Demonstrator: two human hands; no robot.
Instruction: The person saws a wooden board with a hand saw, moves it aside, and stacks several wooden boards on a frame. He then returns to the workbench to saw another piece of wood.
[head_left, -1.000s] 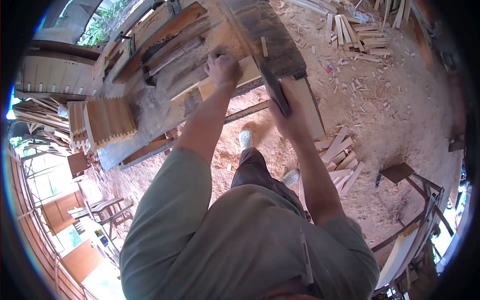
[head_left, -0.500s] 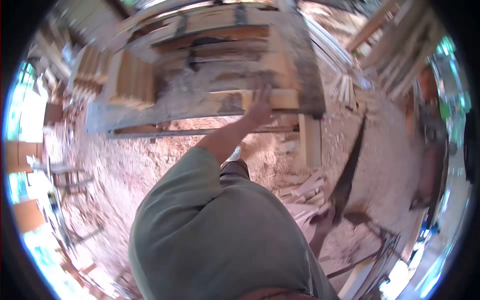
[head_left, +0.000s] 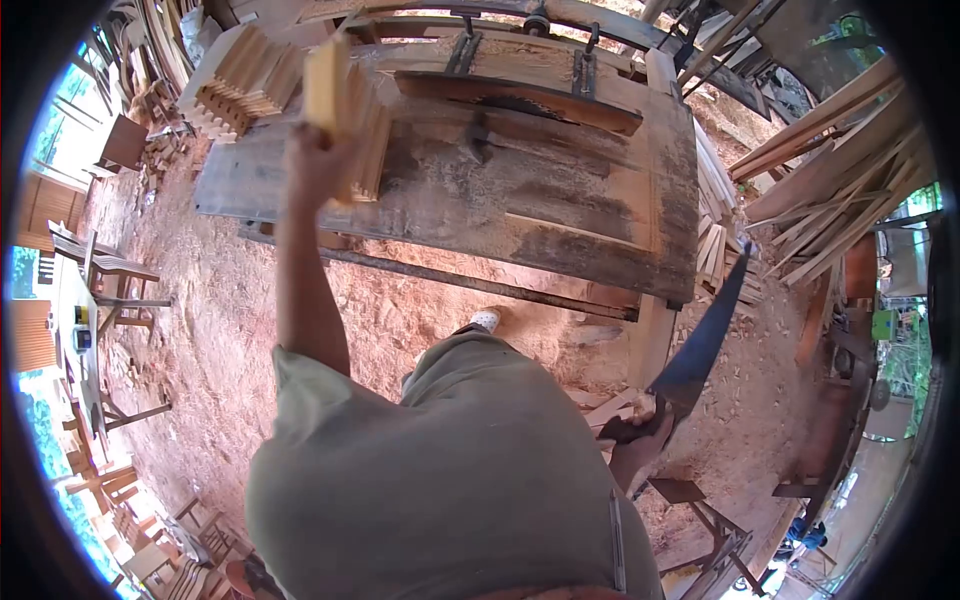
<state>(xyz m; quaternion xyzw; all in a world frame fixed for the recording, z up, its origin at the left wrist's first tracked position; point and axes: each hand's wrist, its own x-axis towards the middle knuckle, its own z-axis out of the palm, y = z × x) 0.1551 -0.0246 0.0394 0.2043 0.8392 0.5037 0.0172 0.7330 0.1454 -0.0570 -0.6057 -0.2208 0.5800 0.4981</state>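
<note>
Stacked notched boards (head_left: 374, 150) rest on the workbench (head_left: 440, 195)

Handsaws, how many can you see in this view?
1 handsaw: it is in the right hand, by the workbench's near right corner. Others could be hidden among the stacked wood around the workshop.

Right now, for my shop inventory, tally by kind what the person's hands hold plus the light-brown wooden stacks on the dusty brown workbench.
Dark-handled metal handsaw, in the right hand: 1
Pale yellow wooden piece, in the left hand: 1
Light-brown wooden stacks: 2
Total: 4
</note>
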